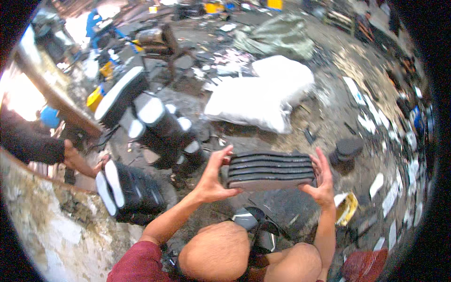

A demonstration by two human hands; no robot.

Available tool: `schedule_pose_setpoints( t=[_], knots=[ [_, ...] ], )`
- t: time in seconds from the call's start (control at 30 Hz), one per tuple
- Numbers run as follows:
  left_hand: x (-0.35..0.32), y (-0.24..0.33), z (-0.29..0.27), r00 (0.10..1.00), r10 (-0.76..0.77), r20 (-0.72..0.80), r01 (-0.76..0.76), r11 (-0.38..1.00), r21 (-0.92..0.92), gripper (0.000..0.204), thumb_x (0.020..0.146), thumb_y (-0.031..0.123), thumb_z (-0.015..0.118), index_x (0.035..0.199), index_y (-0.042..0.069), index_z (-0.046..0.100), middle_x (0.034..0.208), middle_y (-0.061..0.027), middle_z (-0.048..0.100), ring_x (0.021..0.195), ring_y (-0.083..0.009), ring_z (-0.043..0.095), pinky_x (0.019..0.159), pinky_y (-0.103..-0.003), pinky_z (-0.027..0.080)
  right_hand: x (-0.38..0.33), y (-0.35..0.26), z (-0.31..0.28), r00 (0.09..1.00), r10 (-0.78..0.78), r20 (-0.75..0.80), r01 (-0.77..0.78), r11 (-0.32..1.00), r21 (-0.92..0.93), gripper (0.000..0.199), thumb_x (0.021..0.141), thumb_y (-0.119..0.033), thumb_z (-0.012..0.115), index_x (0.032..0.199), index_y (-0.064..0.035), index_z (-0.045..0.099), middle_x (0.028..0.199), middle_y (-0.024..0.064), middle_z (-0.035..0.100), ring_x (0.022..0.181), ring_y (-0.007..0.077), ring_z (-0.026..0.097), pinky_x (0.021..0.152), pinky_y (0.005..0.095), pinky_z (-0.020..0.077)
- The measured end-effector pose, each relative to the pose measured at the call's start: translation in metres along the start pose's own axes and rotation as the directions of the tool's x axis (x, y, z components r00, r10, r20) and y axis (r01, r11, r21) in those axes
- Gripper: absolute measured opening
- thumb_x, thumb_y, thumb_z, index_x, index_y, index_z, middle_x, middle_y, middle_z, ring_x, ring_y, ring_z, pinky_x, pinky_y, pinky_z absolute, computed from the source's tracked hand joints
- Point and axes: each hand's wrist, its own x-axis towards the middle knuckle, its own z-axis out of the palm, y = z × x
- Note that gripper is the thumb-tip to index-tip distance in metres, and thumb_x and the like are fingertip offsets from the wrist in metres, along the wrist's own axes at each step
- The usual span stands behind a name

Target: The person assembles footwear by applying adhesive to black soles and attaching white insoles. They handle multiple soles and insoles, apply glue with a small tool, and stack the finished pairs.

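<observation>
A stack of several dark shoe soles [271, 170], the lowest one greyer, is held level above my knees. My left hand [215, 177] grips its left end, thumb below and fingers above. On the right end, my right hand [321, 181] presses in the same way. To the left of my left hand stands a bundle of dark soles with white faces [131, 188]. Another person's hand [84, 161] reaches from the left edge to that bundle.
More soles with white faces [155, 113] are piled at the left. White sacks [263, 96] lie ahead, with a grey-green sheet [277, 35] behind. A yellow-and-white container [346, 209] and a dark round stack [348, 148] sit at right. Scraps litter the floor.
</observation>
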Motion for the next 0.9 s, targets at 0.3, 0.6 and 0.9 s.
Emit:
schedule_pose_setpoints(
  t=[0.3,0.6,0.9],
  knots=[
    [-0.005,0.087,-0.264,0.684,-0.222,-0.695,-0.087,0.921,-0.379,0.088,0.078,0.005,0.080,0.152,-0.004,0.032,0.123,-0.0141,0.063,0.113,-0.0216,0.061,0.103,-0.036,0.046,0.219,-0.196,0.244,0.923,-0.113,0.368,0.049,0.983,0.178,0.097,0.075,-0.030,0.085,0.152,-0.0003,0.033,0.137,0.0220,0.052,0.117,0.0277,0.057,0.098,0.0369,0.0474],
    [0.004,0.064,-0.384,0.469,-0.506,-0.724,0.174,0.857,-0.485,0.055,0.078,0.046,0.084,0.121,0.016,0.066,0.108,0.0045,0.062,0.089,-0.0126,0.051,0.080,-0.032,0.039,0.306,-0.220,0.424,0.974,0.051,0.223,-0.095,0.977,0.191,0.082,0.073,-0.047,0.087,0.134,-0.0024,0.054,0.115,0.0096,0.060,0.099,0.0182,0.058,0.083,0.0343,0.0502],
    [0.012,0.043,-0.401,0.435,-0.669,-0.603,0.286,0.738,-0.612,0.071,0.070,0.052,0.089,0.121,0.013,0.058,0.107,-0.0039,0.049,0.095,-0.0187,0.049,0.080,-0.036,0.044,0.339,-0.194,0.452,0.978,0.112,0.177,-0.135,0.983,0.123,0.067,0.070,-0.045,0.088,0.113,0.0010,0.063,0.105,0.0102,0.065,0.091,0.0187,0.062,0.080,0.0326,0.0493]
  ],
)
